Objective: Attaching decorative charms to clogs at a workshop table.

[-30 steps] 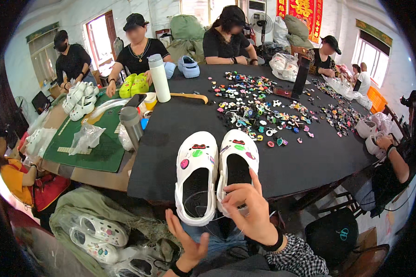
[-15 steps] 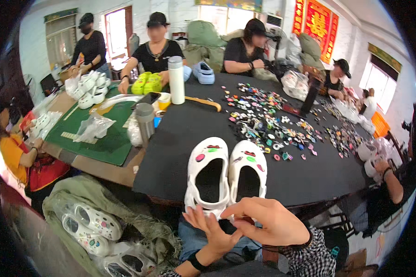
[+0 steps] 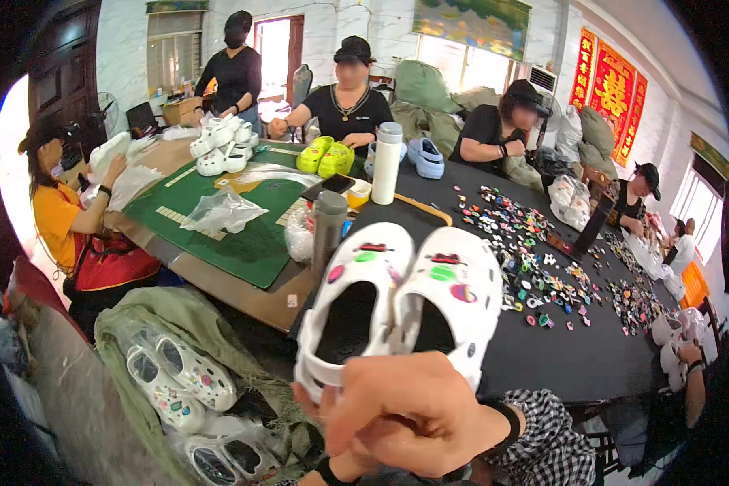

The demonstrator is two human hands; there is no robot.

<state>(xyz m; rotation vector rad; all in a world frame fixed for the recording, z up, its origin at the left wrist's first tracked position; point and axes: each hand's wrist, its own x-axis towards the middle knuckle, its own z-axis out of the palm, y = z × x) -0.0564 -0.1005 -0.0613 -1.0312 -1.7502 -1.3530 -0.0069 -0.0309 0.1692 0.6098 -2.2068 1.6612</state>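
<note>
Our right hand (image 3: 417,411) curls closely at the backs of the white shoes (image 3: 419,283), partly covering our left hand (image 3: 350,458); we cannot tell what either grips. The shoes sit just beyond, long axis running away, toes toward the black desk (image 3: 543,364).

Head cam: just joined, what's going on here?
A person has both hands at the heel end of a pair of white clogs with charms on the toes. The right hand mostly covers the left hand, so the grip is unclear. Loose charms lie spread on the black table. Lime-green clogs stand before a co-worker.
</note>
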